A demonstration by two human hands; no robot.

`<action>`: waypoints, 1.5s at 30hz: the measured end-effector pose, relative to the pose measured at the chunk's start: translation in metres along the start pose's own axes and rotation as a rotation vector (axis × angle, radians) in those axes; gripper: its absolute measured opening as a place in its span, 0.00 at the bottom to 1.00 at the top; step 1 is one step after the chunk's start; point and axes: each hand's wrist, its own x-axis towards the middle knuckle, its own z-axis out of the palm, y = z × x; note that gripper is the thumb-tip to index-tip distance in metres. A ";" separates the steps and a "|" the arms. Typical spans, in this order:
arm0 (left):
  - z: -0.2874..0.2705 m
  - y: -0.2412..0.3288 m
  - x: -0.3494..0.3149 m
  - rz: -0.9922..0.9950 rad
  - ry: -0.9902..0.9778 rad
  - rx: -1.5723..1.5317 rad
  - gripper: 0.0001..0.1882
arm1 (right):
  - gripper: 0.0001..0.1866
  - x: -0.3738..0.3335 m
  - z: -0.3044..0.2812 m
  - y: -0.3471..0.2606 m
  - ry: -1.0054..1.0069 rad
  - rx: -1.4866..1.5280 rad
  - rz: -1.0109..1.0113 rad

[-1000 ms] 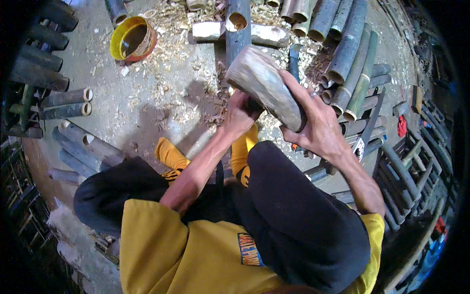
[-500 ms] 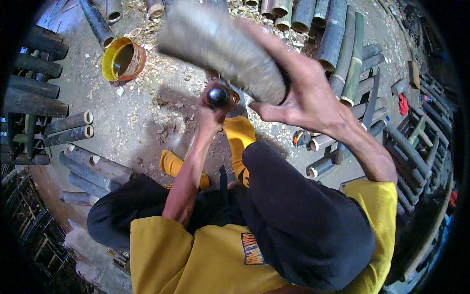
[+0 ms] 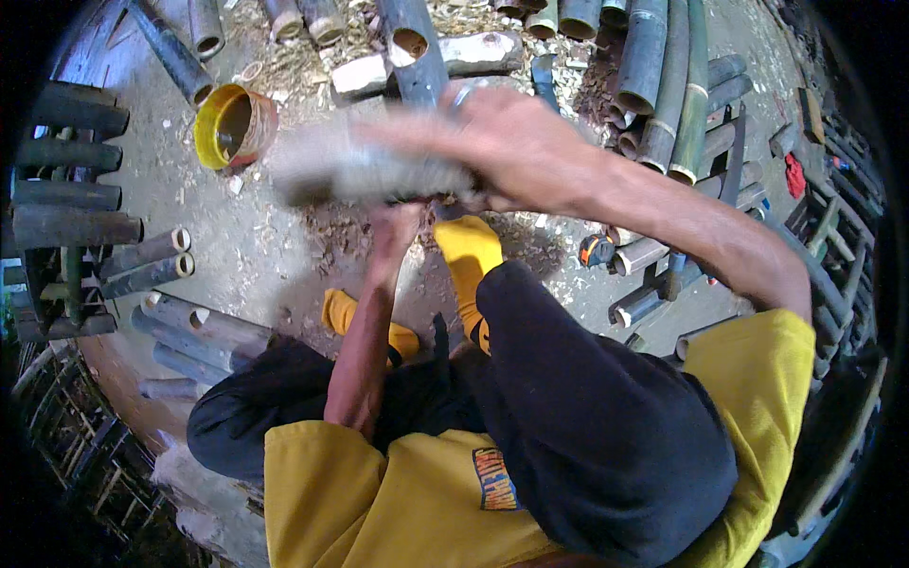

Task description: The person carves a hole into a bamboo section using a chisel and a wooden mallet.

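Right hand (image 3: 535, 142): fingers wrapped over a thick wooden block (image 3: 379, 178), grip fairly wide. Block is motion-blurred, grey-brown, held crosswise above the floor (image 3: 237, 227), in front of the person's feet.

Left hand (image 3: 396, 225): directly below the block, which covers its fingers; cannot tell whether they are closed or what they hold. Contact between left hand and block also not clear.

Beyond the hands: bamboo pole (image 3: 423, 80) with a round hole in its upper face, lying across a white block (image 3: 485, 52); its near end is hidden behind the right hand. Dark-handled tool (image 3: 543, 80) just right of the white block's right end. Wood shavings (image 3: 355, 33) scattered around these.

Toward the floor's left edge: yellow-rimmed tub (image 3: 208, 128); short bamboo tubes (image 3: 142, 267) nearer the person. Toward its right edge: long bamboo poles (image 3: 644, 57) side by side, a saw (image 3: 735, 156), a red cloth (image 3: 793, 176). Orange-and-black tape measure (image 3: 597, 251) right of the feet.
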 end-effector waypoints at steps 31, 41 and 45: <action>-0.007 0.022 0.051 -0.123 -0.650 -0.029 0.32 | 0.48 -0.057 -0.027 -0.012 0.317 0.399 0.240; 0.050 0.020 -0.014 0.063 -0.543 -0.091 0.17 | 0.50 -0.107 0.043 -0.020 0.294 0.456 0.552; 0.033 0.051 -0.001 0.077 -0.477 -0.030 0.13 | 0.50 -0.168 0.077 -0.040 0.335 0.365 0.908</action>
